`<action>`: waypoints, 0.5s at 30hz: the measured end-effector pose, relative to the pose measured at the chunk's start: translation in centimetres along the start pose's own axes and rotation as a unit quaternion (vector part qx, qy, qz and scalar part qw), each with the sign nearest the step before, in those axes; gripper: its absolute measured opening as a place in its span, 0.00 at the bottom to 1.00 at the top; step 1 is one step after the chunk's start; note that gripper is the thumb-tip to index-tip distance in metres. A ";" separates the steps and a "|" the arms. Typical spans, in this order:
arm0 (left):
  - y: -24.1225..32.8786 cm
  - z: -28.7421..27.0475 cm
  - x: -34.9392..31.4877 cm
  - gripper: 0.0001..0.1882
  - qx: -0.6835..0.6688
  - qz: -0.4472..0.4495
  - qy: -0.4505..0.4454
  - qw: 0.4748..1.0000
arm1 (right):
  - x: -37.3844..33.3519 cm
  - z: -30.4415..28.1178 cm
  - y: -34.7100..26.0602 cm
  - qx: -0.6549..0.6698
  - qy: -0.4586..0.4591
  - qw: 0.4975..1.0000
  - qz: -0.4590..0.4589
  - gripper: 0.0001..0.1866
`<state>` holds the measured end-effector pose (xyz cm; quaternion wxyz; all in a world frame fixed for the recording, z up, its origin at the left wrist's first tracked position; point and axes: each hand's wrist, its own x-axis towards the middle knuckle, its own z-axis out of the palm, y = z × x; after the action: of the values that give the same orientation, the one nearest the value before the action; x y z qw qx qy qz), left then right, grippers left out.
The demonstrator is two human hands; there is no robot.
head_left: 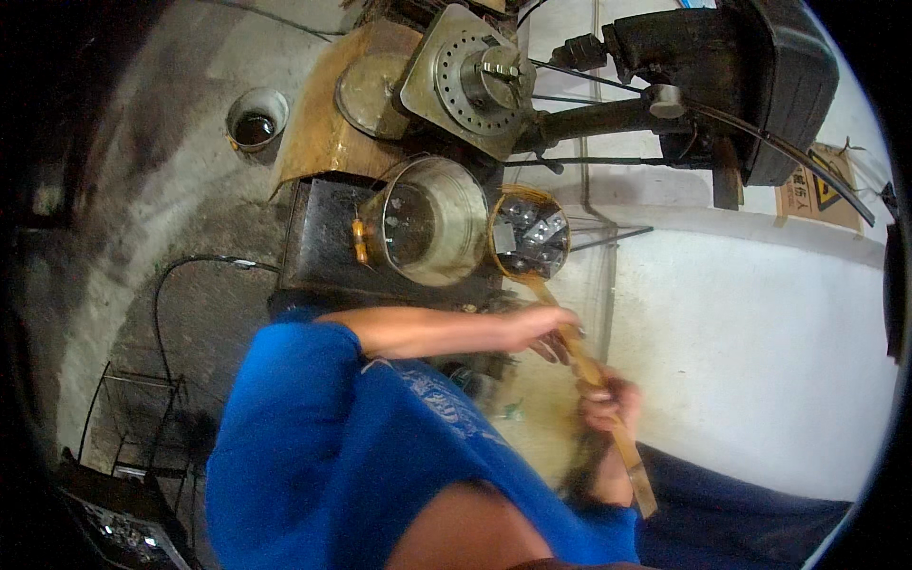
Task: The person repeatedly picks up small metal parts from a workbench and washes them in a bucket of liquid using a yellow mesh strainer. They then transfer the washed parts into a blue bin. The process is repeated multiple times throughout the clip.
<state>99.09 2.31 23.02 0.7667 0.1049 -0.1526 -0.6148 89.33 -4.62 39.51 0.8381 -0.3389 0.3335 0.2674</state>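
A long, flat tan strip (588, 369) slants down from the rim of a round container (496, 237) with a yellowish edge, which holds several shiny metal pieces (543, 229). Whether strip and container are joined, I cannot tell. My left hand (539, 332) reaches across from the left and is closed on the strip's upper part, slightly blurred. Lower and to the right, my right hand (610, 403) wraps its fingers round the same strip. The strip's free end sticks out below that hand.
A metal bucket (458, 223) with an orange-brown handle grip stands on a dark bench (321, 237). Behind it is a drilling machine with a round, holed plate (475, 81). Another bucket (256, 119) sits on the floor, far left. A white wall (760, 323) borders the right.
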 end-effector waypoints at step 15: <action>-1.9 -2.3 -1.0 0.14 0.016 -0.020 0.058 0.998 | 1.9 -3.1 1.0 0.002 -0.050 0.998 0.038 0.30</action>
<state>97.96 2.76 20.13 0.7601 0.1550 -0.1156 -0.6203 88.70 -5.89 36.01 0.8437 -0.3109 0.3042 0.3147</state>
